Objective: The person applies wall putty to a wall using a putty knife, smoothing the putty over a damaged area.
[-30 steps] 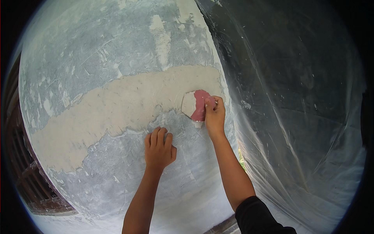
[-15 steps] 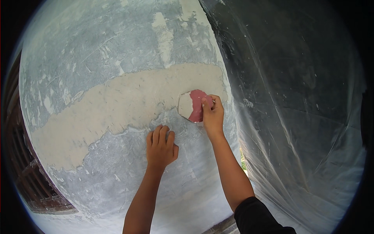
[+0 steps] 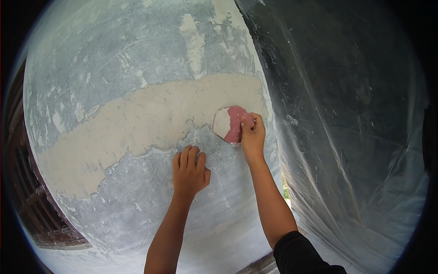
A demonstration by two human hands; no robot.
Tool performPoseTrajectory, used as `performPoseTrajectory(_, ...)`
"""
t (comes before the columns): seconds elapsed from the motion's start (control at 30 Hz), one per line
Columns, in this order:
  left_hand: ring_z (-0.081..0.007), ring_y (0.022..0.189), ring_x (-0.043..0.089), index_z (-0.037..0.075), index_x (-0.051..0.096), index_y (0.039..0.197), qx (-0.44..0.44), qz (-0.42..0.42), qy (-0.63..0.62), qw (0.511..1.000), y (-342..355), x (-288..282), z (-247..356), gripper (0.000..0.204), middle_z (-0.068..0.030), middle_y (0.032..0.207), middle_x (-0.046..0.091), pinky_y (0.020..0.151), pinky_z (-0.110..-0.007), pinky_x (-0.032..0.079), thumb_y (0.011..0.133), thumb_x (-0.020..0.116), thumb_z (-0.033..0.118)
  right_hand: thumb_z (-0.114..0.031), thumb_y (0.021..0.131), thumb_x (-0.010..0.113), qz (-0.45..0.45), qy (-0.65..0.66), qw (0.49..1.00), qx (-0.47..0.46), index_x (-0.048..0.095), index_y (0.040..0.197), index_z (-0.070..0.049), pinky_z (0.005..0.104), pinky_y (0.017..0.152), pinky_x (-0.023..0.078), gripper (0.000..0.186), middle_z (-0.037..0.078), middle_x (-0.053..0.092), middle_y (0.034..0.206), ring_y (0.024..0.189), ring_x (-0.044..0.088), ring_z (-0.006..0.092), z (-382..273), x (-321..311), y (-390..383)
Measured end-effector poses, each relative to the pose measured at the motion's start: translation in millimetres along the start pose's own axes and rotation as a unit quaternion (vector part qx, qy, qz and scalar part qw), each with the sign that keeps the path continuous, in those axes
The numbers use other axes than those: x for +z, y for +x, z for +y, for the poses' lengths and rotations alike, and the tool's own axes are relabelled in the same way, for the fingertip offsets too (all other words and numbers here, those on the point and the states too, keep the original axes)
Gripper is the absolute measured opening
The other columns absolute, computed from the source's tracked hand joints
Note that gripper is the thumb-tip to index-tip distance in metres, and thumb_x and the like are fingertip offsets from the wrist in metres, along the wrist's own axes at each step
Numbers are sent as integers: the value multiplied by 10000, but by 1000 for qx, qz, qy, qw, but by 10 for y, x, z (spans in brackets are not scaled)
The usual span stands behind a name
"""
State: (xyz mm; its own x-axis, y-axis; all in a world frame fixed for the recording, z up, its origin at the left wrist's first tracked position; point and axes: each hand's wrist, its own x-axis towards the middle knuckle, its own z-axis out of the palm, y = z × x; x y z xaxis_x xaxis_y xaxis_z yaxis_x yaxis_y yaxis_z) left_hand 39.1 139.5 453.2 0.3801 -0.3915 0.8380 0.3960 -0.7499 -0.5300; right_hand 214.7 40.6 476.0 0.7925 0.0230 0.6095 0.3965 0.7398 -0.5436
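Note:
My right hand (image 3: 253,137) grips a pink putty spreader (image 3: 235,124) by its right side, thumb on the near face. Pale putty coats the spreader's left half, and its face lies close to the wall (image 3: 137,201). A broad band of beige putty (image 3: 150,109) curves across the grey-blue wall, with a ragged lower edge. Just below that edge, left of the spreader, is my left hand (image 3: 190,171) with its back toward me and its fingers curled in. Its palm side is hidden, so anything in it cannot be made out.
Clear plastic sheeting (image 3: 346,137) hangs in folds along the wall's right edge. At the far left stands a dark brown slatted frame (image 3: 39,201). Thinner pale putty streaks (image 3: 192,43) mark the upper wall. A narrow gap (image 3: 286,189) beside the sheeting shows light and green.
My right hand and the spreader have shifted slightly right along the wall. My left hand stays curled in nearly the same place.

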Motion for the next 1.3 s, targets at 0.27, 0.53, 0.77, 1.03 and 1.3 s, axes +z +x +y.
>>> performPoseTrajectory(0.27,-317,1149,515,49,590,985,2,0,0,1000,-4,27,9,315,-134,1139,553,948,-478,371,678,565,113,-140,966,625,57,57,997,-4,575,1042,-3,204,620,417,165,17,617,823,685,497,36,-236,-159,-140)
performPoseTrajectory(0.53,-319,1156,511,45,593,985,1,-2,3,1000,3,21,8,317,-136,1132,552,944,-477,369,677,564,114,-131,966,626,75,-1,997,5,579,1043,-1,213,689,441,158,29,628,855,759,538,64,104,-269,-6)
performPoseTrajectory(0.77,-318,1158,512,43,591,988,1,-5,-5,1000,2,11,11,321,-134,1140,548,946,-478,369,677,564,118,-132,959,631,36,90,995,-2,586,1023,-2,211,686,428,152,23,610,842,766,521,57,-211,21,-155)
performPoseTrajectory(1.03,-323,1159,510,44,585,992,-3,-2,3,1000,-14,35,8,322,-137,1142,546,956,-485,368,678,565,114,-139,958,636,115,23,993,0,592,1024,-8,217,619,407,153,-2,587,807,685,479,60,133,-421,-62)
performPoseTrajectory(1.3,-322,1162,508,44,587,992,1,-1,-3,1000,-10,19,0,321,-136,1138,545,956,-483,366,680,559,113,-158,961,636,63,-6,997,-34,586,1055,-12,234,677,439,181,15,590,842,735,510,65,1,-107,-39)
